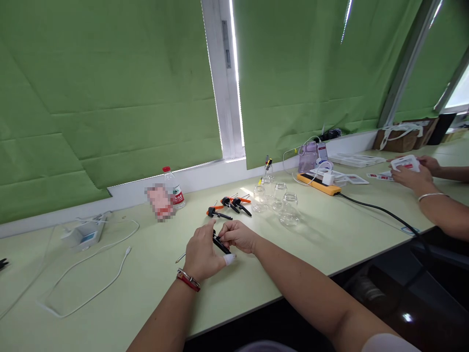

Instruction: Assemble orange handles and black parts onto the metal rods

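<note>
Near the table's front edge, my left hand is closed around a black tool, its thumb wrapped in something white. My right hand pinches the same black piece from the right side. A thin metal rod lies by my left wrist. Just beyond my hands are several black tools with orange parts. To their right stand several clear glass jars; the farthest holds small items with yellow and black tops.
A water bottle stands at the back. White cables and a white power strip lie left. On the right are an orange power strip, a purple bottle and another person's hands holding a white package.
</note>
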Motion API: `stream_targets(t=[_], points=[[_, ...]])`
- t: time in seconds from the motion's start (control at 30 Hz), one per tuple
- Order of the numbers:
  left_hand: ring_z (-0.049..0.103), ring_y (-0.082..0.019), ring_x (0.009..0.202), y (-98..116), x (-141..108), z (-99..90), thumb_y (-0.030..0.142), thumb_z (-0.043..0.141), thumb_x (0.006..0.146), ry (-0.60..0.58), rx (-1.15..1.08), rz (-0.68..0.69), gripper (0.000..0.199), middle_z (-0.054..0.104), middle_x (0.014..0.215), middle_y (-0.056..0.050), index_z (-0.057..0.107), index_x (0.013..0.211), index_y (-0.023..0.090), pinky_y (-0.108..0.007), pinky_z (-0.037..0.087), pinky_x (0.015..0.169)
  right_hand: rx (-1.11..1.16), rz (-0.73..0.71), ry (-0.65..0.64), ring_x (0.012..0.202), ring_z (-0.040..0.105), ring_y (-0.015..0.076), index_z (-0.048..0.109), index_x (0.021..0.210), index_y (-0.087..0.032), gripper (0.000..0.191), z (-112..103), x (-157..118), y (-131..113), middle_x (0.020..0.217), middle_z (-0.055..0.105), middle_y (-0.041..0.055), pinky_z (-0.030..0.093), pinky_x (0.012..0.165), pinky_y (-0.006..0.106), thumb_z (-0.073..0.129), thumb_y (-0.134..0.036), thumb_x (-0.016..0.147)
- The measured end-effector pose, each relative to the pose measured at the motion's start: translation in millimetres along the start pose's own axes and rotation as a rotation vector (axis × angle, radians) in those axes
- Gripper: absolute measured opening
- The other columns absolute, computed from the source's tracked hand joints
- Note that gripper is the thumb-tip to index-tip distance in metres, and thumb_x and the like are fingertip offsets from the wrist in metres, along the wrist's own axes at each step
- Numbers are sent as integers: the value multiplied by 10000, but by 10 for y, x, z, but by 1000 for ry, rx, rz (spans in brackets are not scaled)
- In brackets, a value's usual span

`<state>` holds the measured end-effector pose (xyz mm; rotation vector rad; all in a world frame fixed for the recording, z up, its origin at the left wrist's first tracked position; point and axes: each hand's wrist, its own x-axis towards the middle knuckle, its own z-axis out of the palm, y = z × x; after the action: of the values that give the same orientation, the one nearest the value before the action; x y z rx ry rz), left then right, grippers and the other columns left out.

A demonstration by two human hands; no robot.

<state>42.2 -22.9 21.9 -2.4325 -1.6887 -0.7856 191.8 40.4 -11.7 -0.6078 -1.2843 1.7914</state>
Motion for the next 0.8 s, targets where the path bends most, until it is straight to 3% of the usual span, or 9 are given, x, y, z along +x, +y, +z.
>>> stream_targets(t=[0.43,0.8], points=[[521,-320,1094,-43,9,30,595,669,590,2,-4,0,926,563,1197,-133,337,1351,185,-433,458,856,33,-5,-16,431,525,95,585,625,-135,129,-11,17,-2,498,583,-25,379,454,219,672,-93,539],[574,-274,991,-29,16,-25,523,680,612,-59,-136,-116,873,599,1094,-90,309,1343,222,-388,460,794,36,-11,-45,438,528,94,569,647,-145,134,2,-8,-29,525,593,-23,364,448,215,683,-146,577]])
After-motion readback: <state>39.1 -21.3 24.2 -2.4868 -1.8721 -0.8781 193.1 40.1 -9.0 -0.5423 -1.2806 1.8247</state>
